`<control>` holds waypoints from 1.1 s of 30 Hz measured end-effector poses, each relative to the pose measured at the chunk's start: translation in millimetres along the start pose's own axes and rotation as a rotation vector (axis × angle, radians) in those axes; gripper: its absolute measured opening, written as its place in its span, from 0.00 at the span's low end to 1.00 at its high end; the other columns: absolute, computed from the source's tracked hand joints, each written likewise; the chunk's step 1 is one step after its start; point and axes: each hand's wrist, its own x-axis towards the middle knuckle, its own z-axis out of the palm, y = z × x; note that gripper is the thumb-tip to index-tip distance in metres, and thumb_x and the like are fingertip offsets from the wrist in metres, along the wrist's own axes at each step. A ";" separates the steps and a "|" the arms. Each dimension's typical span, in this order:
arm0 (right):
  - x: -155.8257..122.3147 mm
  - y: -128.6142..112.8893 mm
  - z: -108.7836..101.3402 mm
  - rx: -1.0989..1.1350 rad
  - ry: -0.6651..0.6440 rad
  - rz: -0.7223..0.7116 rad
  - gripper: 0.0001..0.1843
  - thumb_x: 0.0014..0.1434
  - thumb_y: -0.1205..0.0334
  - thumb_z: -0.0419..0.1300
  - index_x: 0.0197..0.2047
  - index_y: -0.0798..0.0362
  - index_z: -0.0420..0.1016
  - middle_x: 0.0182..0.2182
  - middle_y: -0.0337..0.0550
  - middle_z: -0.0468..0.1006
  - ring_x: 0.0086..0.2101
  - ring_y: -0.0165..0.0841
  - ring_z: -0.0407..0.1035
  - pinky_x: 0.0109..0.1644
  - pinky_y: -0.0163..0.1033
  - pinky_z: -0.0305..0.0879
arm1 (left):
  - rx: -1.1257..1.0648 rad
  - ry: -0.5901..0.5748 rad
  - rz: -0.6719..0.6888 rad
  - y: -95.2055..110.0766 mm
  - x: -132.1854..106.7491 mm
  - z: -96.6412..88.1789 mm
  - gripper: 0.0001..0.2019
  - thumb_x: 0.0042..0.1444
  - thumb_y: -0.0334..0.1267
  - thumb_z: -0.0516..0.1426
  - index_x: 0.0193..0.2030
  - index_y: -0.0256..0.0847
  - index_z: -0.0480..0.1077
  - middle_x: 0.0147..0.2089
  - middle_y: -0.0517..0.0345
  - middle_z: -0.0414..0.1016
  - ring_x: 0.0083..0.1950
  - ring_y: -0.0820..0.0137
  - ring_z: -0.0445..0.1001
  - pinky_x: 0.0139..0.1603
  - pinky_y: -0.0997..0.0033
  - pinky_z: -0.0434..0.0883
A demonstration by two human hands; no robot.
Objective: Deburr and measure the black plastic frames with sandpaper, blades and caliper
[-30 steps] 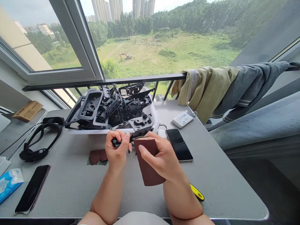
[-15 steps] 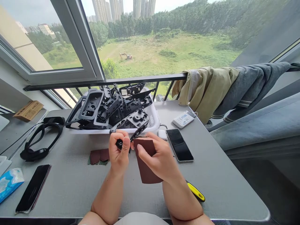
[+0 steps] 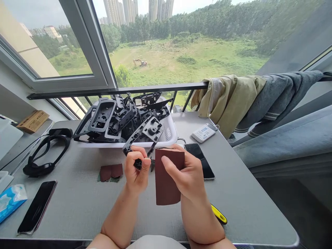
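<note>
Nearest us on the table, a phone at left; at right, a yellow handle, partly behind our right forearm. Our right hand grips a brown sheet, thumb flat on its face, fingers behind; we see it upright above the table. Our left hand is curled around a black part, thumb pressing, just left of the sheet; we cannot tell whether the two touch. Brown scraps lie left of that hand. A second phone sits partly hidden behind the right hand. Farther on, we note a white basket heaped with black parts. Beyond: railing with clothes draped at right, then a green field, an excavator, towers.
</note>
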 end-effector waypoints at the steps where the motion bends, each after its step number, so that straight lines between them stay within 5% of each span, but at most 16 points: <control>1: 0.3 0.0 -1.4 -0.002 -0.022 0.003 0.09 0.56 0.65 0.57 0.24 0.52 0.68 0.24 0.35 0.66 0.22 0.26 0.61 0.23 0.31 0.58 | -0.006 0.007 0.008 -0.4 -0.2 0.4 0.07 0.63 0.39 0.55 0.35 0.44 0.62 0.33 0.61 0.66 0.31 0.73 0.65 0.34 0.70 0.65; 6: 1.2 1.4 -3.0 -0.089 -0.166 -0.052 0.12 0.56 0.66 0.56 0.21 0.52 0.63 0.22 0.34 0.63 0.21 0.25 0.59 0.23 0.31 0.57 | 0.044 0.040 0.061 1.8 2.5 1.7 0.07 0.63 0.41 0.55 0.35 0.43 0.63 0.33 0.60 0.67 0.33 0.71 0.66 0.36 0.70 0.66; 16: 1.2 1.1 -2.3 -0.052 -0.057 -0.076 0.10 0.57 0.67 0.56 0.24 0.52 0.70 0.26 0.37 0.70 0.22 0.26 0.62 0.23 0.31 0.59 | -0.046 -0.008 0.035 3.2 3.0 2.3 0.06 0.64 0.40 0.54 0.36 0.43 0.63 0.35 0.61 0.65 0.31 0.74 0.67 0.32 0.73 0.68; 21: 1.8 1.6 -5.2 -0.093 -0.169 -0.081 0.09 0.56 0.68 0.57 0.25 0.53 0.73 0.24 0.36 0.68 0.22 0.25 0.62 0.24 0.31 0.59 | -0.023 0.018 0.058 6.0 6.4 3.6 0.07 0.64 0.41 0.54 0.35 0.43 0.63 0.34 0.61 0.65 0.31 0.74 0.66 0.31 0.74 0.68; 25: 1.7 1.9 -1.9 -0.085 -0.112 -0.092 0.10 0.57 0.67 0.56 0.24 0.53 0.71 0.24 0.36 0.68 0.22 0.25 0.62 0.24 0.31 0.60 | -0.021 0.020 0.058 6.8 5.9 3.6 0.07 0.64 0.40 0.54 0.35 0.43 0.63 0.34 0.60 0.65 0.32 0.74 0.66 0.31 0.74 0.69; 29: 1.3 4.7 -4.2 -0.013 -0.012 -0.023 0.09 0.57 0.65 0.57 0.25 0.53 0.70 0.25 0.36 0.66 0.23 0.26 0.62 0.23 0.31 0.58 | -0.124 0.027 -0.014 5.8 4.7 3.6 0.07 0.64 0.41 0.55 0.36 0.43 0.63 0.35 0.60 0.65 0.31 0.75 0.67 0.30 0.74 0.70; 33: 2.7 8.0 -12.2 0.138 -0.112 0.100 0.09 0.56 0.62 0.59 0.25 0.54 0.69 0.23 0.34 0.64 0.21 0.25 0.59 0.21 0.31 0.56 | -0.332 0.099 -0.189 8.6 10.1 2.9 0.09 0.60 0.37 0.60 0.33 0.42 0.62 0.32 0.63 0.64 0.29 0.77 0.66 0.27 0.79 0.69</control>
